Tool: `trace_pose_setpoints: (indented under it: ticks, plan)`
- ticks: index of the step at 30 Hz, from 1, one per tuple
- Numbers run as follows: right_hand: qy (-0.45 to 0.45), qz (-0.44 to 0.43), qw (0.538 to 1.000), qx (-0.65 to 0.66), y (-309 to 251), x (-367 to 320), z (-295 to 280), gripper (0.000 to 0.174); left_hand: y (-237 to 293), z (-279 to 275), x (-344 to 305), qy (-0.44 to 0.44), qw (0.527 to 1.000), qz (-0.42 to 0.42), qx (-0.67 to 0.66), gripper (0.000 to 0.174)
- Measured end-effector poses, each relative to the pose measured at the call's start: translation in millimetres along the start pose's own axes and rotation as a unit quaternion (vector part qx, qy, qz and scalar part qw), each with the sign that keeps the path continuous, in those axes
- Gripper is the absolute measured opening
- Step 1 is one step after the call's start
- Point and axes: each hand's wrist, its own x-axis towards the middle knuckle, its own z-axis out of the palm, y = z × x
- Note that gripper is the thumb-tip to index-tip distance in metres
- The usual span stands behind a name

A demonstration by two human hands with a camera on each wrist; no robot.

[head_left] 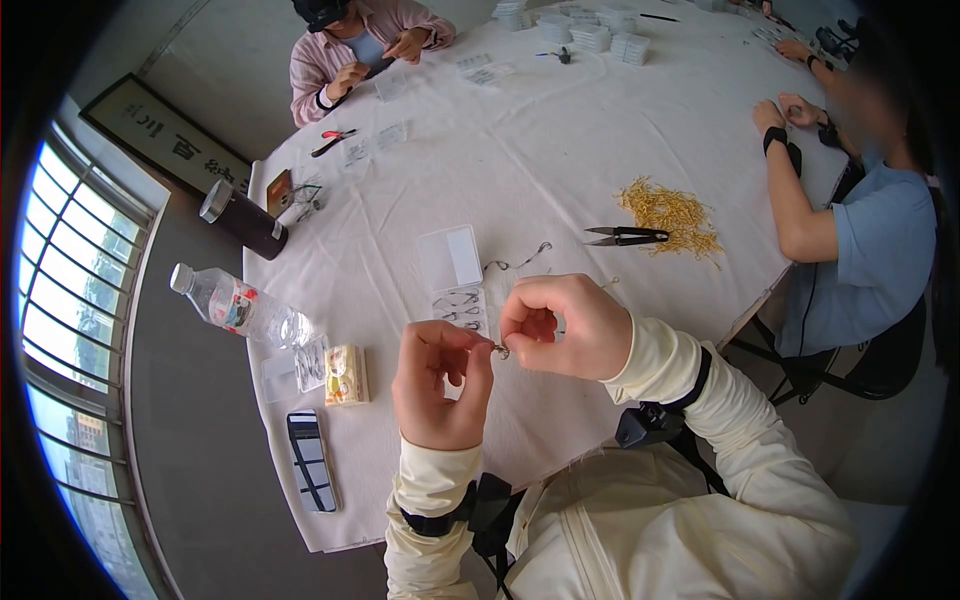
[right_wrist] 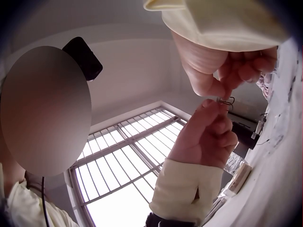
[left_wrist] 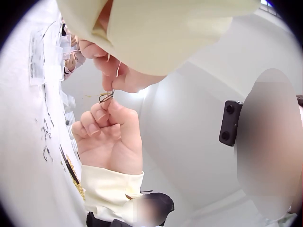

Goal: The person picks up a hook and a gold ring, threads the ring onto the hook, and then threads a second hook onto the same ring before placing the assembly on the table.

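Observation:
In the head view, my left hand (head_left: 438, 385) and right hand (head_left: 575, 325) meet in front of me above the table. Between their fingertips is a small dark metal fish hook (head_left: 502, 351), pinched by thumb and finger on both sides. Its curved wires show more plainly in the left wrist view as a looped hook (left_wrist: 106, 97), and a thin gold strand sticks out beside it. From the right wrist view the bends of the hook (right_wrist: 229, 101) point away from the fingers. Just beyond the hands lies a clear tray with several dark hooks (head_left: 460, 308).
An open plastic box (head_left: 450, 257) stands past the tray. Black snips (head_left: 628, 236) touch a pile of gold strands (head_left: 670, 215). A water bottle (head_left: 245, 305), tissue pack (head_left: 346, 375), phone (head_left: 313, 462) and dark flask (head_left: 245, 220) line the left side. Two people sit around the table.

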Motion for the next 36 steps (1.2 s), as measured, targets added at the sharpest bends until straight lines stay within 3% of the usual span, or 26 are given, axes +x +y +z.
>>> trace_pose_setpoints:
  ticks: [7,13,22,24,36]
  plan:
    - [-0.007,0.007,1.0,0.002,-0.5,0.2,-0.5,0.01,13.0,-0.7,4.5,-0.013,0.974,0.081,0.209,0.015]
    - [-0.016,0.015,1.0,0.009,-1.1,0.5,-0.8,0.01,12.7,1.2,4.5,0.002,0.958,0.125,0.257,0.013]
    - [-0.028,0.014,0.999,-0.013,-1.3,0.1,-0.4,0.004,12.3,0.7,3.6,0.002,0.971,0.091,0.221,0.009]
    - [-0.014,0.009,1.0,-0.018,-1.0,1.0,0.2,0.011,10.6,0.0,3.6,-0.001,0.973,0.085,0.215,0.009]
    - [-0.006,-0.009,1.0,-0.027,-0.6,0.9,1.0,0.011,0.0,1.8,0.7,-0.014,0.989,0.014,0.149,0.006]
